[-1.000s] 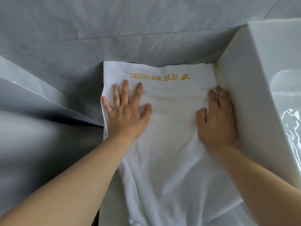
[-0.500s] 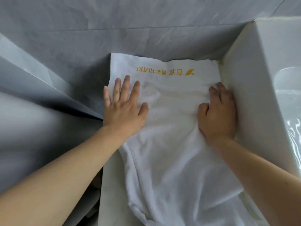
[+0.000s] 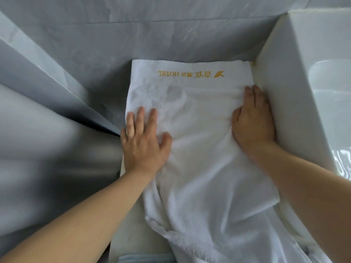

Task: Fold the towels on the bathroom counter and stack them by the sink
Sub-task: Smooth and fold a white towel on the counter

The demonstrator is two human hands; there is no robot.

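Observation:
A white towel [image 3: 199, 118] with gold "HOTEL" lettering lies spread on a narrow white counter [image 3: 131, 234], its far edge against the grey wall. My left hand [image 3: 143, 143] presses flat on the towel's left side, fingers straight and spread. My right hand [image 3: 253, 124] rests palm down on the towel's right edge, against the white sink [image 3: 296, 95] wall, its fingertips curled into a fold of cloth. The towel's near part is rumpled and hangs off the counter's front.
Grey marble-look wall tiles [image 3: 171, 35] close off the back and left. The tall white sink block bounds the right, with its glossy basin [image 3: 334, 95] beyond. A pale blue edge [image 3: 144, 258] shows at the bottom.
My left hand has slid down the towel toward me along its left edge. My right hand has stayed by the sink wall. The view has shifted slightly.

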